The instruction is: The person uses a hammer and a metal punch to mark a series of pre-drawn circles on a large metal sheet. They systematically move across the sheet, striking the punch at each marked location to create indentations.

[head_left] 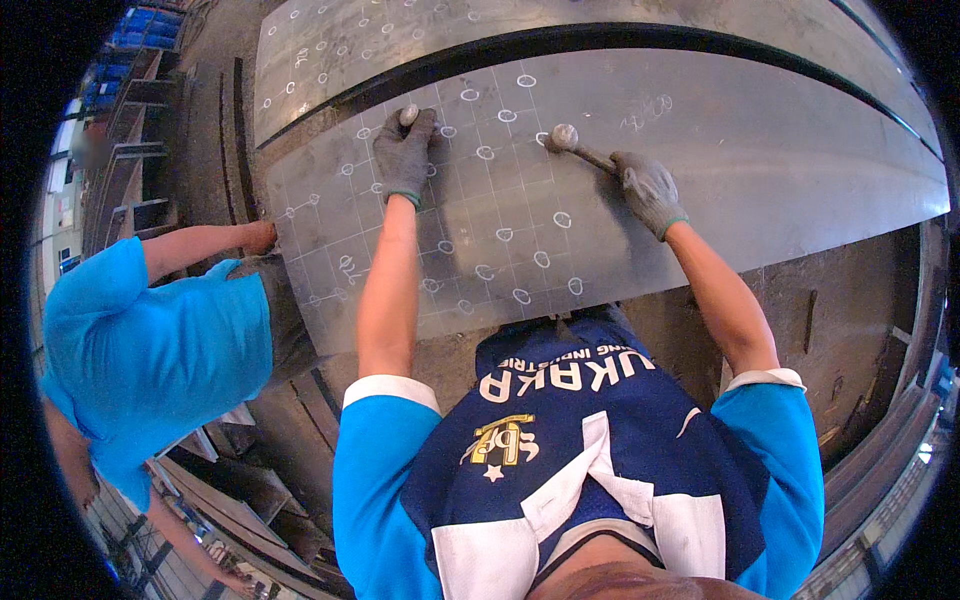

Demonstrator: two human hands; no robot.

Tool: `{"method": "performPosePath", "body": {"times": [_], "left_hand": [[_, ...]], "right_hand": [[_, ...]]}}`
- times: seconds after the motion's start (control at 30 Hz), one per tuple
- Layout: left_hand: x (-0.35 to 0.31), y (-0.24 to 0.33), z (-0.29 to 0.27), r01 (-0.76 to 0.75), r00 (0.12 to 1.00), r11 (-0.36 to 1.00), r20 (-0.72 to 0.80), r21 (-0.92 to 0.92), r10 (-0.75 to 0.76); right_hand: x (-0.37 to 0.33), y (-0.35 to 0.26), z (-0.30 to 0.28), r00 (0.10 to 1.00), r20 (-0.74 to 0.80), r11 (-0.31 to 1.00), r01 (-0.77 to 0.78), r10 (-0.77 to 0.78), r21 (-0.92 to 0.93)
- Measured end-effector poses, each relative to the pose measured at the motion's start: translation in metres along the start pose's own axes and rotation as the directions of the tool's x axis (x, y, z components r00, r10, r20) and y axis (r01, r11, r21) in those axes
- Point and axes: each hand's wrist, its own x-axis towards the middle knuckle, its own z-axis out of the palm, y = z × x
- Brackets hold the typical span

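Note:
A large grey steel plate (690, 190) lies before me, marked with chalk grid lines and several small chalk circles. My left hand (402, 165), in a grey glove, is closed round a metal punch (409, 115) near the plate's far left part. Only the punch's rounded top shows; its tip is hidden by the fingers. To the right, my gloved right hand (650, 192) grips the handle of a hammer (564, 137). The hammer's head is over the marked area, apart from the punch.
A second chalk-marked plate (340, 50) lies beyond, past a dark gap. At the left, a person in a blue shirt (165, 330) has a hand (260, 237) at the plate's left edge. Steel beams (880, 470) lie at the right.

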Motion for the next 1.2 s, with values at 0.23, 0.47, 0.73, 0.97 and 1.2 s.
{"method": "performPosePath", "body": {"times": [0.23,0.47,0.73,0.97,1.2], "left_hand": [[-0.015,0.005,0.010,0.029,1.000,0.997,-0.009,0.066,-0.028],[-0.007,-0.013,0.008,0.018,1.000,0.996,-0.016,0.083,-0.017],[-0.009,-0.009,0.012,-0.016,0.999,0.996,-0.045,0.088,0.020],[-0.010,-0.003,0.015,-0.032,0.999,0.980,-0.019,0.198,0.036],[-0.013,-0.001,0.021,-0.085,0.995,0.942,-0.016,0.326,0.095]], "right_hand": [[0.013,-0.017,-0.018,0.973,0.211,0.996,-0.093,0.094,-0.015],[0.009,0.004,0.003,0.995,0.099,1.000,-0.014,0.016,-0.022],[0.009,0.002,-0.006,0.972,0.206,0.993,-0.100,0.109,-0.056],[0.014,-0.017,-0.024,0.977,0.212,0.999,-0.026,0.015,0.047],[0.086,-0.099,-0.039,0.960,0.095,0.960,0.253,-0.264,0.118]]}}
